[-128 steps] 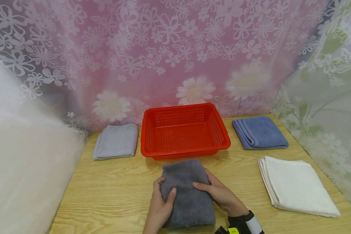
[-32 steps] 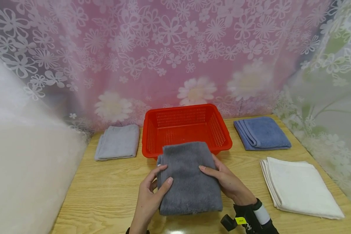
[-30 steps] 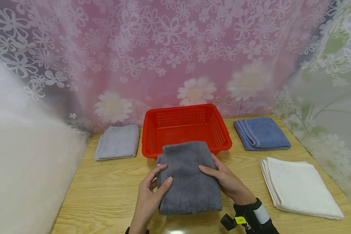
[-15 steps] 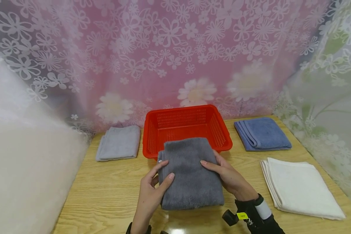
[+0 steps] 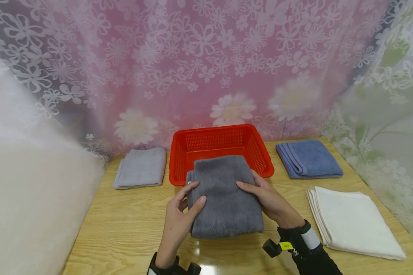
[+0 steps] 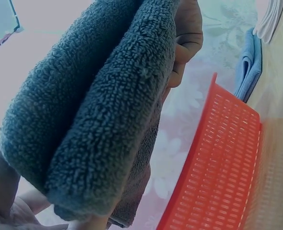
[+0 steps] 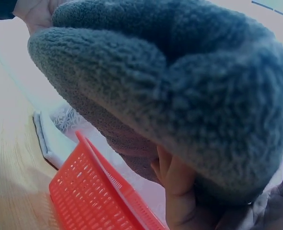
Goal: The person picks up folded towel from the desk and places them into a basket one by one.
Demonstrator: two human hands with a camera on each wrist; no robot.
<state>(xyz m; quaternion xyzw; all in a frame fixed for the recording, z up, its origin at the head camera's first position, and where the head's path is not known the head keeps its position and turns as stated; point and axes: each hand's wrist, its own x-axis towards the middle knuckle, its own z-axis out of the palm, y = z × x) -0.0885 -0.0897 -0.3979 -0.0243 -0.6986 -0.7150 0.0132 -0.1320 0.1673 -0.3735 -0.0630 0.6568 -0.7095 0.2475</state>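
A folded dark grey towel (image 5: pixel 227 202) is held up between both hands, off the table, its far edge overlapping the near side of the red basket (image 5: pixel 223 130) in the head view. My left hand (image 5: pixel 180 217) grips its left side, thumb on top. On the right side my right hand (image 5: pixel 273 200) does likewise, with its thumb on the upper face. Thick folds of the towel (image 6: pixel 112 110) fill much of the left wrist view, and in the right wrist view fingers of the right hand (image 7: pixel 177 187) curl beneath it.
Left of the basket lies a folded light grey towel (image 5: pixel 142 168). A folded blue towel (image 5: pixel 311 158) and a folded white towel (image 5: pixel 354 223) lie along the right side of the wooden table (image 5: pixel 124 229). Behind hangs a pink floral curtain (image 5: pixel 192 68).
Over the last seconds the hands have lifted the grey towel off the table and carried it forward, toward the basket. The other towels and the basket stay put.
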